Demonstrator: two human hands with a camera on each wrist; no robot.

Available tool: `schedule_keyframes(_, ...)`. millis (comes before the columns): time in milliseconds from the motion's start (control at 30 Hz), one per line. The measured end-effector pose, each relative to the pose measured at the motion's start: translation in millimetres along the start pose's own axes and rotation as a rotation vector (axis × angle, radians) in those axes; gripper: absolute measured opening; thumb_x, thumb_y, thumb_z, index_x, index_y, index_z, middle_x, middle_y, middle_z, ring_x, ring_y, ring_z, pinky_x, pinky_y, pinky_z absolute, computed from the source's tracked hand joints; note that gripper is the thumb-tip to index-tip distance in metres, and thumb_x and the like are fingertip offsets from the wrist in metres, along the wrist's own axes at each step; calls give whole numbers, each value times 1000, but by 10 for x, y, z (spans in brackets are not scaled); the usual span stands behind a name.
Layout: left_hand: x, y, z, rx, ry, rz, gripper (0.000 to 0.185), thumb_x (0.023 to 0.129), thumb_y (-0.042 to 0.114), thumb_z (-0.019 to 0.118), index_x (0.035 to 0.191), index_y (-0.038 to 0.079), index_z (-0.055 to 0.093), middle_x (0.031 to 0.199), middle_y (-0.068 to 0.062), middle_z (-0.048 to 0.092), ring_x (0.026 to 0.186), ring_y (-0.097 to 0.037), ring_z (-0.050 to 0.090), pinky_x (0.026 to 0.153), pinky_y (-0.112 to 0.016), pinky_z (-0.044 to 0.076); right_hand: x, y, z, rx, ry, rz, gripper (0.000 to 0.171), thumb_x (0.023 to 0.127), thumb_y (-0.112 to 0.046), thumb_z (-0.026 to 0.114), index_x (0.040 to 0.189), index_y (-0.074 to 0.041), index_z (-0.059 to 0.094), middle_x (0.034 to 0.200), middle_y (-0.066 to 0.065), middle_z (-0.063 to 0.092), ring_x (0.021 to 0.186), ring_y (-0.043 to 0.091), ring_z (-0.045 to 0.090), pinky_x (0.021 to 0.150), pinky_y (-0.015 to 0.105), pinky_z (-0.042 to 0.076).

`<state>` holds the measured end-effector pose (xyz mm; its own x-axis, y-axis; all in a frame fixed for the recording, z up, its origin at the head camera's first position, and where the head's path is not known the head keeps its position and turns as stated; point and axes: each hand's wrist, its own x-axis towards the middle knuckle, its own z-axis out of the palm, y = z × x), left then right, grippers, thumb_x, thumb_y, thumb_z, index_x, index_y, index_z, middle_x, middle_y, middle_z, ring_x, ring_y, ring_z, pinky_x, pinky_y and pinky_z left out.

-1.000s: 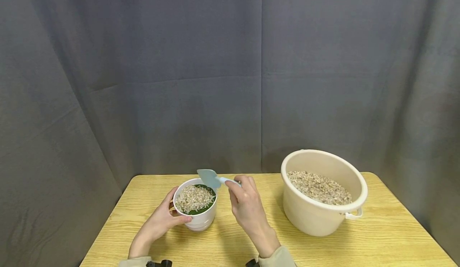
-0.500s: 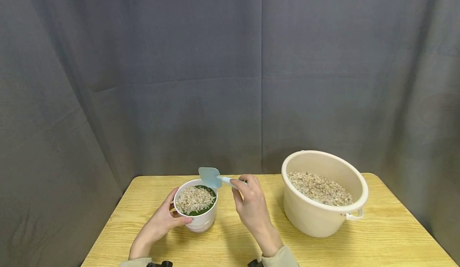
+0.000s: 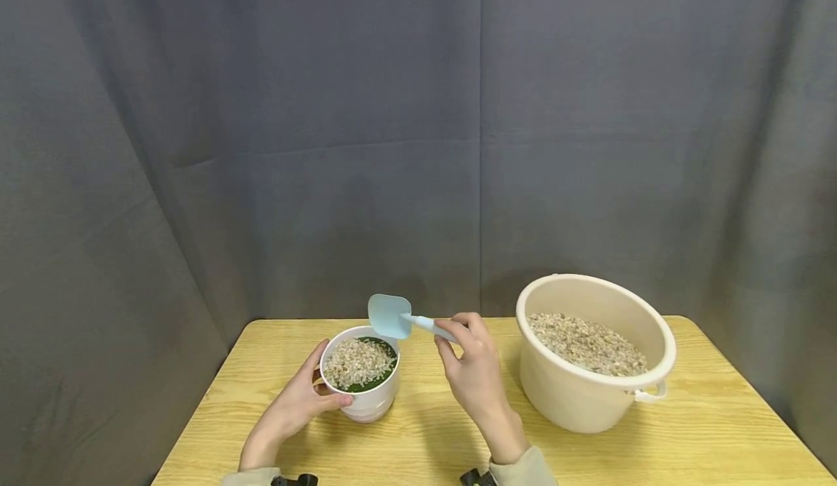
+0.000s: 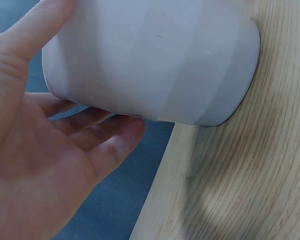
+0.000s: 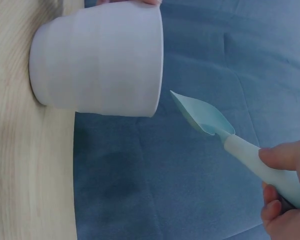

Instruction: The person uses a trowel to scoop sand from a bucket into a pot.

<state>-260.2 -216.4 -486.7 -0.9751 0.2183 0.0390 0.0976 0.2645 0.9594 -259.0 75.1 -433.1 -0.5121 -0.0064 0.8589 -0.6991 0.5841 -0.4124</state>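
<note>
A white flower pot [image 3: 369, 404] stands on the table, partly filled with pale gravel [image 3: 358, 364] over a dark green surface. My left hand [image 3: 296, 403] holds it from the left, thumb at the near side of the rim and fingers around the far side. In the left wrist view the pot wall [image 4: 155, 60] rises beside the curled fingers. My right hand [image 3: 477, 370] grips the handle of a light blue trowel [image 3: 390, 317]. Its blade hangs just above the pot's right rear rim and looks bare; the right wrist view shows the trowel [image 5: 205, 112] apart from the rim.
A large cream bucket [image 3: 569, 399] with a white handle [image 3: 650, 393] stands on the right of the wooden table [image 3: 713, 428]. Inside it lies more of the same gravel [image 3: 585, 344]. A grey curtain [image 3: 366, 144] hangs right behind the table's back edge.
The trowel has lifted slightly and moved right, its blade turning to face the camera more. My right hand moved right with it. My left hand still holds the pot in place.
</note>
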Motion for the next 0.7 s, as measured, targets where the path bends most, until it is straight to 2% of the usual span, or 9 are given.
schedule_keyframes(167,5,-1,6,18,8,-15,111,74,15,87,156,7,13,147,-25,34,116,-35,54,95,-41,49,24,10,-59,20,6,7,30,71,11,81,96,-3,75,92,7,60,76,20,61,64,33,54)
schedule_keyframes(400,15,8,2,18,-5,4,112,74,16,88,156,5,12,148,-25,33,117,-36,52,96,-44,48,47,16,-142,19,13,48,28,71,9,82,96,-4,75,92,5,61,78,20,62,67,33,54)
schedule_keyframes(700,-6,46,-9,27,-17,7,114,75,15,87,155,0,8,150,-28,28,117,-37,54,99,-50,46,81,4,-254,11,3,96,25,74,4,82,96,-6,76,92,4,63,75,14,60,52,22,45)
